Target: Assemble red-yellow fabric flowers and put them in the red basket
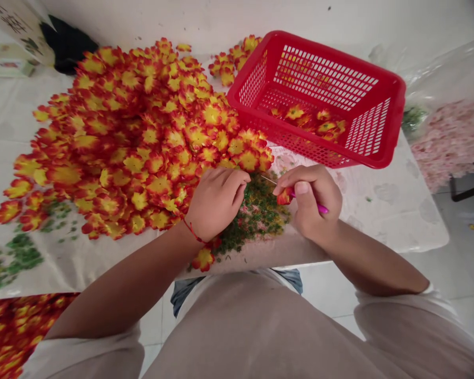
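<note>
Right hand [310, 202] is pinching a pink-handled needle [321, 208] and fabric flower [284, 197], tip angled left toward the curled left hand [217, 202], can't tell if it's holding anything.

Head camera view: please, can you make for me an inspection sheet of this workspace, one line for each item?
Surface: table covered with white plastic sheeting.
Job's things: large heap of red-and-yellow artificial flower heads; a few more in a red plastic basket; green fragments in front of the hands.
Clutter: more green fragments at far left; cardboard box and black bag at top left.
Hands: right hand pinches a pink-handled needle and a single flower head; left hand, curled, rests beside the heap.
Cables: nothing seen.
Surroundings: tiled floor; pale pink flowers at right.
</note>
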`<state>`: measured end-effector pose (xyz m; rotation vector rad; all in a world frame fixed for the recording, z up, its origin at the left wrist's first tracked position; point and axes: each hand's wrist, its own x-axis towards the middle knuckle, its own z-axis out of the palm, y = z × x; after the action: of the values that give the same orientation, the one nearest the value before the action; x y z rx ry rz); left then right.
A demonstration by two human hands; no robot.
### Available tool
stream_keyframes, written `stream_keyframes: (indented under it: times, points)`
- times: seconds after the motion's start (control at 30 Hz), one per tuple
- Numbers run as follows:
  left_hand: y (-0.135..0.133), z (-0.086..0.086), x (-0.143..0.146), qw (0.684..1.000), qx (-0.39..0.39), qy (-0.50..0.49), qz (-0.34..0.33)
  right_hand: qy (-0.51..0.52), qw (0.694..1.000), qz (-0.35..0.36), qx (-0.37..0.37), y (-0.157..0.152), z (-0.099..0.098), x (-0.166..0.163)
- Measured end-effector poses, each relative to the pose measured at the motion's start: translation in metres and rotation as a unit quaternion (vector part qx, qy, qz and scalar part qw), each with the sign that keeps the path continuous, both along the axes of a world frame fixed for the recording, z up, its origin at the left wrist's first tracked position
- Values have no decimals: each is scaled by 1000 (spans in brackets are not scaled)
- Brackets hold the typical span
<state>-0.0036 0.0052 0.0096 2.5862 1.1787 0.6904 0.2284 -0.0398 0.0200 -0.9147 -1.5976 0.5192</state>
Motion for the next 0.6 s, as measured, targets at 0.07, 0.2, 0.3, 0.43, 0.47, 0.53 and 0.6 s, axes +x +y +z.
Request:
stream_keyframes:
  times: [0.07, 0.2, 0.3, 0.43, 0.47, 0.53, 0.6]
  points:
    - [1, 1, 0, 1000, -2, 16, -2, -10, 1000, 16, 2, -1, 1, 1]
    - [2, 0, 2, 998, 12, 56, -7, -24, 999, 21, -6, -3, 1, 4]
    - [2, -2, 4, 998, 18, 63, -7, -31, 999, 16, -6, -3, 1, 4]
    - [2, -1, 4, 998, 20, 61, 1, -38, 999, 13, -1, -3, 1, 4]
    - [2, 0, 4, 998, 18, 60, 4, -39, 999, 13, 1, -3, 1, 4]
    - [2, 0, 3, 999, 13, 49, 9, -39, 999, 12, 7, -3, 2, 4]
    - [3, 0, 3, 1000, 20, 19, 8, -43, 999, 12, 16, -2, 2, 5]
